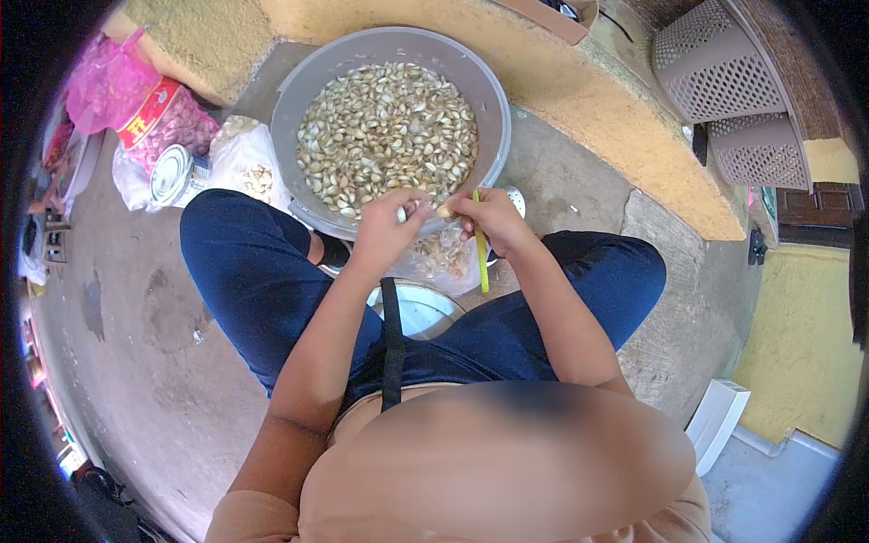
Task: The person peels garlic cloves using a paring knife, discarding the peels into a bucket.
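Note:
A large grey tub (283, 136) full of garlic cloves (389, 127) stands in front of my crossed legs. Over its near rim, my left hand (387, 231) is closed, with a pale garlic clove (401, 214) showing between the fingers. My right hand (496, 222) grips a slim yellow-green knife (482, 258), which points down toward my lap. Another garlic clove (444, 211) sits at the right fingertips, close to the left thumb. Below the hands lies a clear plastic bag (444, 258) of garlic skins, partly hidden by the forearms.
A white basin (416, 308) stands between my legs. Left of the tub are a white bag (243, 149), a lidded can (176, 176) and pink mesh sacks (176, 127) of garlic. A low yellow wall (615, 127) runs behind the tub; lattice crates (715, 68) stand at upper right.

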`<state>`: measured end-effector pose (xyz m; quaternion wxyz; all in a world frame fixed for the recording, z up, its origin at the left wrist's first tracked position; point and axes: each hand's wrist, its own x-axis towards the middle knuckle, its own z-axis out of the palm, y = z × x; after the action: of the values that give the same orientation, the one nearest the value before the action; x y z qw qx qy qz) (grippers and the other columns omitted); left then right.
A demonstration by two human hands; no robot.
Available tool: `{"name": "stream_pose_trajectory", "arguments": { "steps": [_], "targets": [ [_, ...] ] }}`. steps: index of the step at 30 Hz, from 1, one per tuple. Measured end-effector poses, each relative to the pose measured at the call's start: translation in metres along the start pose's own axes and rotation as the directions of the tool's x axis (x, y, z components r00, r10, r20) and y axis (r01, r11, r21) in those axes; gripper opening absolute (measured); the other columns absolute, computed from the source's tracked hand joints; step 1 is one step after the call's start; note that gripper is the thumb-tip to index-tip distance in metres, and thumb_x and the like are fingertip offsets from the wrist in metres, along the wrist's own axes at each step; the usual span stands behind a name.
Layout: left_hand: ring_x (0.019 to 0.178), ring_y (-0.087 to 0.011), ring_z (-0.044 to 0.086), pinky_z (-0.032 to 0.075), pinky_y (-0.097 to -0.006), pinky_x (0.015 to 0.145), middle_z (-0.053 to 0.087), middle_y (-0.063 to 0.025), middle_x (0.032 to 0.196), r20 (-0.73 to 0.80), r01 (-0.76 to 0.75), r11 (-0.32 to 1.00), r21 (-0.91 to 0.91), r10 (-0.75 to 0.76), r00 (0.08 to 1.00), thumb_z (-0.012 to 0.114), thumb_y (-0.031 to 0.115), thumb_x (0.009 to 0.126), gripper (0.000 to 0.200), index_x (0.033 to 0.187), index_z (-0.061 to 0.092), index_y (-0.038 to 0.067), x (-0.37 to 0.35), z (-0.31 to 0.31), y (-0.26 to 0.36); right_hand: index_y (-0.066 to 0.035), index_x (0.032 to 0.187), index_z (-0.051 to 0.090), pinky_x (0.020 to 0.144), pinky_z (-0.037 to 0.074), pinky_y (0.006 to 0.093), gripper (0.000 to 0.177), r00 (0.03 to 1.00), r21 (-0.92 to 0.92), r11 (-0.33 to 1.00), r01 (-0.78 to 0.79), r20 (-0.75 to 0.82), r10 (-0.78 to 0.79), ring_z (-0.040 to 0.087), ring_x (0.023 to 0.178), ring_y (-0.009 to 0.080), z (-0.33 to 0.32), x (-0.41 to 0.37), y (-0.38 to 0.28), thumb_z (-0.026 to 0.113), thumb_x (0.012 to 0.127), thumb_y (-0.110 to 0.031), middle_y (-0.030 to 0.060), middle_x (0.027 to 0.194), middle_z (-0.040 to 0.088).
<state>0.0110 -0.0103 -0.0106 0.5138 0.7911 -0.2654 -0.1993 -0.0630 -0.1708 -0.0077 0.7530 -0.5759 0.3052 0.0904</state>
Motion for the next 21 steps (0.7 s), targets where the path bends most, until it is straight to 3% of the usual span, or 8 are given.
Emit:
{"name": "stream_pose_trajectory", "arguments": {
  "steps": [2,4,7,8,10,16,19,21],
  "targets": [
    [0.058,-0.0133,0.052,0.042,-0.0265,0.057,0.052,-0.0047,0.062,0.05,0.017,1.0,0.014,-0.018,0.999,0.066,0.013,0.07,0.018,0.085,0.061,0.004,0.0,-0.001,0.001,0.003,0.083,0.058,0.045,0.045,0.0238,0.017,0.999,-0.079,0.997,0.01,0.038,-0.007,0.047,0.048,0.0071,-0.002,-0.001,0.0,0.058,0.076,-0.012,0.0064,0.066,0.057],
    [0.058,-0.013,0.051,0.041,-0.0267,0.056,0.051,-0.0034,0.06,0.109,0.013,1.0,0.015,-0.015,0.994,0.068,0.014,0.067,0.02,0.084,0.061,0.005,-0.001,0.002,-0.003,0.002,0.085,0.06,0.046,0.044,0.0234,0.018,0.998,-0.311,0.948,0.068,0.006,-0.069,0.049,0.049,0.0077,-0.004,-0.001,-0.004,0.058,0.076,-0.014,0.0053,0.067,0.058],
    [0.057,-0.0121,0.05,0.041,-0.0266,0.055,0.05,-0.0026,0.058,0.152,0.094,0.992,0.081,-0.105,0.983,0.069,0.014,0.065,0.018,0.079,0.06,0.006,-0.005,0.008,-0.004,0.002,0.084,0.061,0.048,0.043,0.0258,0.024,0.978,-0.573,0.8,0.177,0.014,-0.206,0.053,0.052,0.011,-0.008,-0.005,-0.013,0.061,0.074,-0.021,0.0073,0.061,0.057],
    [0.057,-0.012,0.05,0.041,-0.0264,0.055,0.051,-0.0025,0.058,0.184,0.059,0.992,0.112,-0.08,0.98,0.069,0.014,0.065,0.018,0.078,0.059,0.005,-0.006,0.009,-0.006,0.002,0.083,0.061,0.049,0.043,0.0271,0.027,0.966,-0.642,0.736,0.215,0.031,-0.255,0.055,0.052,0.0124,-0.009,-0.007,-0.016,0.063,0.072,-0.024,0.0086,0.058,0.057],
    [0.056,-0.0117,0.05,0.04,-0.0261,0.055,0.051,-0.0022,0.059,0.252,-0.013,0.985,0.171,-0.031,0.967,0.069,0.013,0.065,0.019,0.076,0.057,0.005,-0.006,0.013,-0.009,0.0,0.086,0.061,0.051,0.043,0.0271,0.028,0.951,-0.63,0.729,0.266,0.048,-0.305,0.055,0.054,0.0121,-0.01,-0.011,-0.02,0.063,0.072,-0.024,0.0085,0.058,0.057],
    [0.055,-0.0116,0.049,0.041,-0.0265,0.051,0.05,-0.0019,0.061,0.293,-0.117,0.993,-0.004,0.113,0.949,0.065,0.009,0.068,0.021,0.081,0.051,0.002,-0.007,0.016,-0.005,-0.003,0.088,0.062,0.05,0.041,0.0237,0.023,0.955,-0.489,0.823,0.289,0.083,-0.286,0.05,0.054,0.0085,-0.016,-0.013,-0.02,0.063,0.074,-0.022,0.0038,0.061,0.057],
    [0.053,-0.0101,0.048,0.039,-0.0232,0.043,0.049,-0.0018,0.063,0.417,0.331,0.896,-0.297,-0.19,0.889,0.06,0.009,0.072,0.02,0.087,0.049,0.002,-0.006,0.012,0.006,-0.003,0.089,0.062,0.053,0.037,0.0206,0.017,0.978,-0.4,0.893,0.208,0.079,-0.192,0.046,0.057,0.0062,-0.011,-0.022,-0.029,0.059,0.076,-0.015,0.0002,0.067,0.056],
    [0.051,-0.0088,0.047,0.037,-0.0204,0.039,0.049,-0.0018,0.065,0.518,0.49,0.67,-0.557,-0.181,0.836,0.058,0.013,0.076,0.021,0.09,0.048,0.002,-0.002,0.006,0.001,-0.003,0.089,0.061,0.054,0.035,0.0195,0.015,0.986,-0.342,0.925,0.165,0.083,-0.145,0.044,0.058,0.0052,-0.008,-0.027,-0.035,0.058,0.077,-0.012,-0.0012,0.069,0.055]
  ]
}}
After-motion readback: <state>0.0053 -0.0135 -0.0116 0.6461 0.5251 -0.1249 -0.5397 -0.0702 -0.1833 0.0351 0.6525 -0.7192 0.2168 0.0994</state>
